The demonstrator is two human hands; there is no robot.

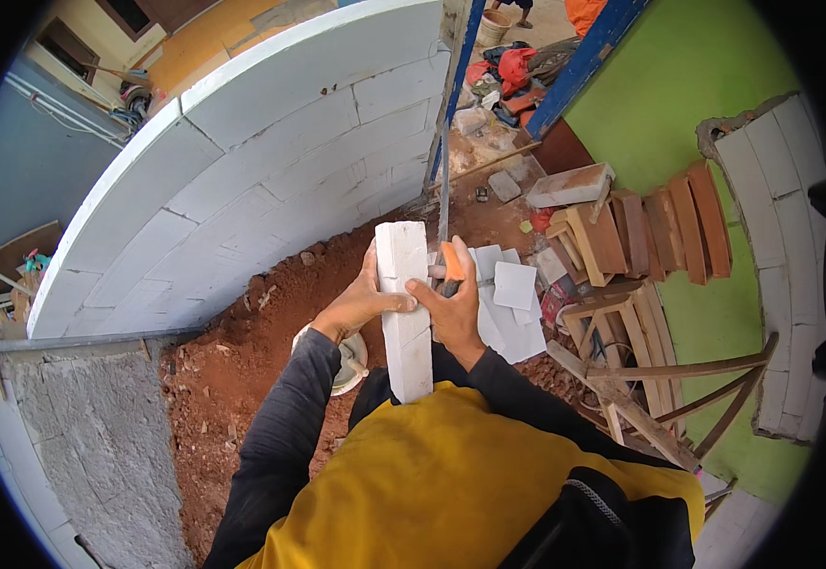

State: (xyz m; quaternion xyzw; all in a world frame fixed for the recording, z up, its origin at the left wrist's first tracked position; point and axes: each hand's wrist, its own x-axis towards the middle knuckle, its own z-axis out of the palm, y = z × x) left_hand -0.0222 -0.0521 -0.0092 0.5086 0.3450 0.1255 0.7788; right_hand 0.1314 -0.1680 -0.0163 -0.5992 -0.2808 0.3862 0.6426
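A long, narrow white block (405, 327), likely aerated concrete, stands upright in front of my body, its lower end near my yellow shirt. My left hand (358, 302) is closed around its left side, thumb across the face. On the right, my right hand (457, 308) grips the orange and black handle of a hand saw (444, 190), whose thin blade points up and away. The right thumb presses on the block's face near a dark notch or mark at its edge. Most of the saw's handle is hidden by the fingers.
A curved white block wall (308, 142) rises ahead and left. Reddish soil (223, 417) covers the ground. A bucket (348, 365) stands below the block. White tiles or sheets (514, 284), stacked brown boards (655, 232) and a wooden trestle (659, 379) lie to the right, by a green wall (640, 123).
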